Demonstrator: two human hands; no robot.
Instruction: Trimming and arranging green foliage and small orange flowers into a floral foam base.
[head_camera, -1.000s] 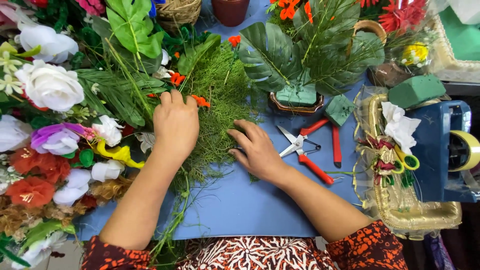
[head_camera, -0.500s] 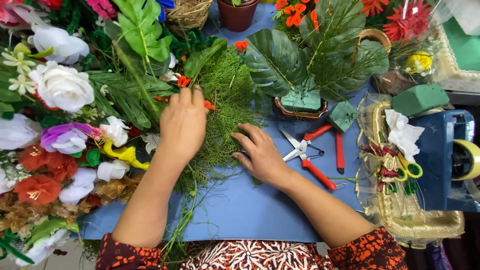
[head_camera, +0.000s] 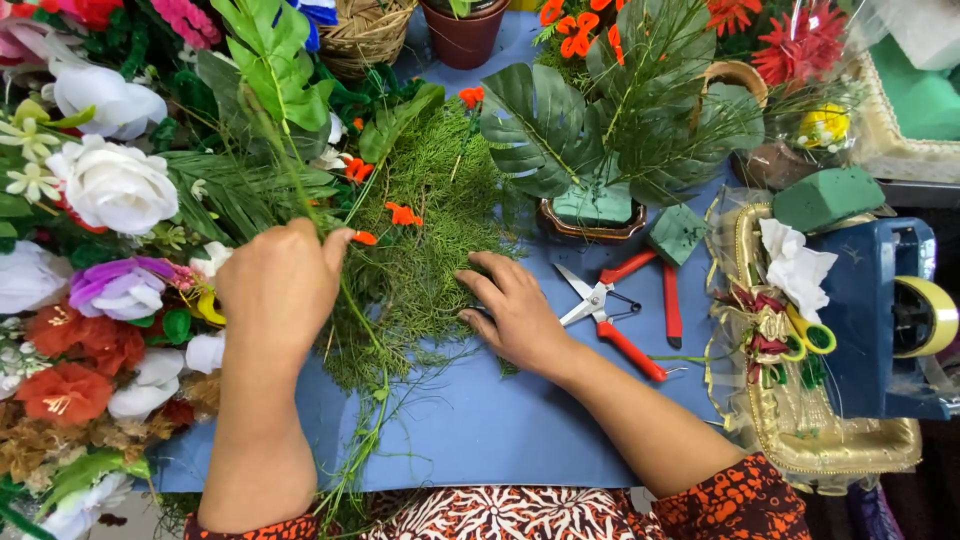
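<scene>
Head view: left hand (head_camera: 280, 290) fingers clamp a green stem (head_camera: 300, 190); right hand (head_camera: 515, 315) fingers rest spread on feathery greenery (head_camera: 430, 210) beside red-handled snips (head_camera: 625, 320).

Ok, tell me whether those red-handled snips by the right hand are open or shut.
Open. The red-handled snips lie flat on the blue mat, handles spread apart and blades parted, just beside the right hand, which isn't holding them.

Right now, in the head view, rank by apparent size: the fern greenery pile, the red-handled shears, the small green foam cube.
1. fern greenery pile, clearly largest.
2. red-handled shears.
3. small green foam cube, smallest.
</scene>
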